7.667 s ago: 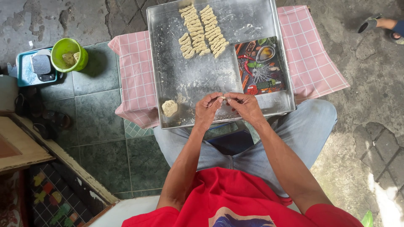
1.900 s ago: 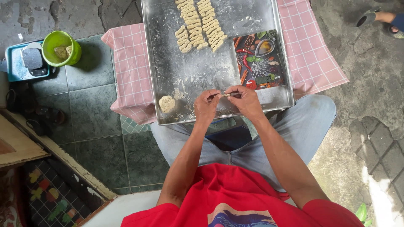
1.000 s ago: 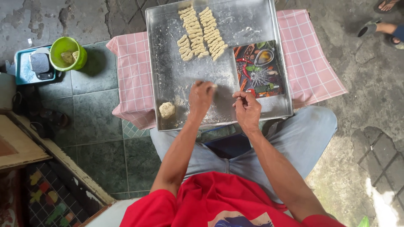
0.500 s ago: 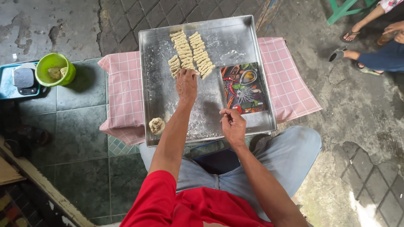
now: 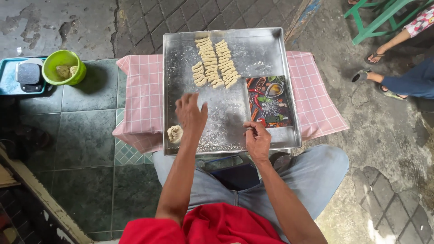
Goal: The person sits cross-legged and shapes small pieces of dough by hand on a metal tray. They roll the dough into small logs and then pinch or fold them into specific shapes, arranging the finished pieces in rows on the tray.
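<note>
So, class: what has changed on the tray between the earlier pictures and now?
The left hand left the right hand and reached up the tray toward the dough rows. The right stayed at the near edge, fingers pinched. Dough lump, rows and printed board stayed put.

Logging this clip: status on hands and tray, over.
Left hand open, reaching above metal tray toward shaped dough rows. Right hand pinched shut, contents unclear. Dough lump beside left wrist.
</note>
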